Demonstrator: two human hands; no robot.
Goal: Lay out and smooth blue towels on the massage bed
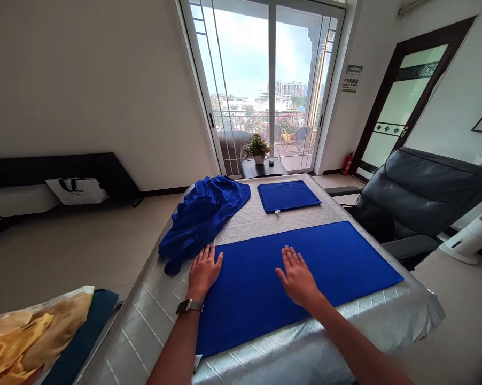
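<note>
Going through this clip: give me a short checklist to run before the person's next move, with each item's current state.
1. Flat blue cloth lies smooth on the quilted silver table cover: ok.
2. Left hand rests at the cloth's left edge and right hand lies flat on it: ok.
3. Bunched blue fabric lies apart from the flat cloth: ok.
4. Folded blue cloth at the far end lies flat: ok.
5. Left wrist is free of anything that could catch fabric: not ok, it wears a wristwatch.
6. White tag at the cloth's near corner lies flat: cannot tell, too small.
</note>
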